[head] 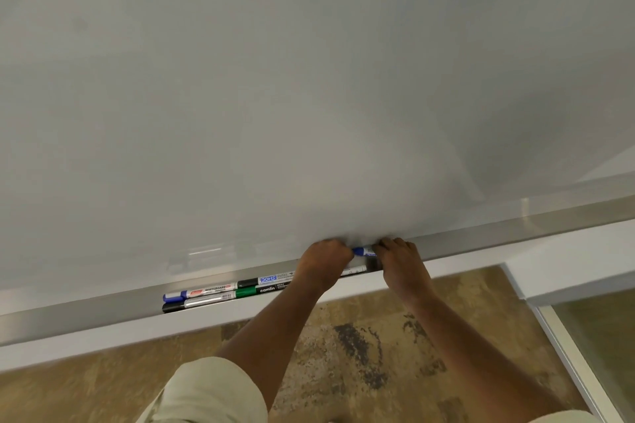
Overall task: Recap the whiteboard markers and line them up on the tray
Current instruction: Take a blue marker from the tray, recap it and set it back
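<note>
A blue marker [363,251] is held level between my two hands just above the metal tray [103,307] under the whiteboard. My left hand [324,259] grips its left end, which is hidden in my fist. My right hand [400,256] grips the right end. In the tray lie several markers in two rows: a blue-capped one [199,292], a black-capped one [192,304], a green camlin one [257,290] and a black one with a blue label [264,280]. Another white marker barrel [354,271] shows between my wrists.
The whiteboard [275,79] fills the upper view. Its tray runs diagonally, higher to the right. Below is a mottled brown floor [343,354]. A white frame with a glass panel [601,336] stands at the lower right.
</note>
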Motion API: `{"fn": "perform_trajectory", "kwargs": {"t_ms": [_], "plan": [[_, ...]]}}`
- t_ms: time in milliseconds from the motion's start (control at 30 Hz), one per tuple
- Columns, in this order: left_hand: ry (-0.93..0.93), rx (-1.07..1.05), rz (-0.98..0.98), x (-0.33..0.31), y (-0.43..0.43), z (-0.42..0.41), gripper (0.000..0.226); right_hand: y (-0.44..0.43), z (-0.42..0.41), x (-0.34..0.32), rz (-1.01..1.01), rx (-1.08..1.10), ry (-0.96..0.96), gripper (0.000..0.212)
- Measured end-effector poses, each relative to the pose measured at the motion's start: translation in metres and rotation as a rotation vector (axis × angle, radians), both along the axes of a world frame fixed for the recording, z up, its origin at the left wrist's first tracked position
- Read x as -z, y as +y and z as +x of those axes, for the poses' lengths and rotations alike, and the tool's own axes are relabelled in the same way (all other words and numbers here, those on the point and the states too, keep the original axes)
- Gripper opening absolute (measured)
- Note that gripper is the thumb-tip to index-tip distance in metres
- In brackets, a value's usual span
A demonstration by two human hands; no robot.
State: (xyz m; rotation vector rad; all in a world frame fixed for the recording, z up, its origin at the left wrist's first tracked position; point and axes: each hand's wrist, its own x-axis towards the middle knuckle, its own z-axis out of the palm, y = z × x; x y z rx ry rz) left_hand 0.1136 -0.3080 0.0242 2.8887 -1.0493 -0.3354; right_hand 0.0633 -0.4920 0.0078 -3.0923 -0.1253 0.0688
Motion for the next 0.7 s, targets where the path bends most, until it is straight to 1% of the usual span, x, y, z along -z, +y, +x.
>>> {"fn": "perform_trajectory", "kwargs": {"t_ms": [133,300,400,500,633,700], "plan": [[-0.01,0.032,-0.013,-0.002,0.002,0.0,0.022,0.001,-0.005,0.0,-0.02,0.004,-0.038,0.028],[-0.105,0.05,-0.09,-0.016,0.012,-0.007,0.037,0.0,-0.012,-0.006,-0.01,0.005,-0.116,0.042],[-0.184,0.037,-0.209,-0.035,0.022,-0.019,0.034,0.001,-0.016,-0.022,0.016,-0.018,-0.224,0.046],[-0.273,0.02,-0.36,-0.057,0.036,-0.031,0.024,0.008,-0.021,-0.051,0.083,-0.034,-0.339,0.041],[-0.212,0.022,-0.568,-0.092,0.056,-0.037,0.022,0.02,-0.025,-0.104,0.182,-0.068,-0.466,0.039],[-0.207,0.026,-0.685,-0.117,0.065,-0.039,0.02,0.026,-0.027,-0.135,0.249,-0.095,-0.528,0.033]]}}
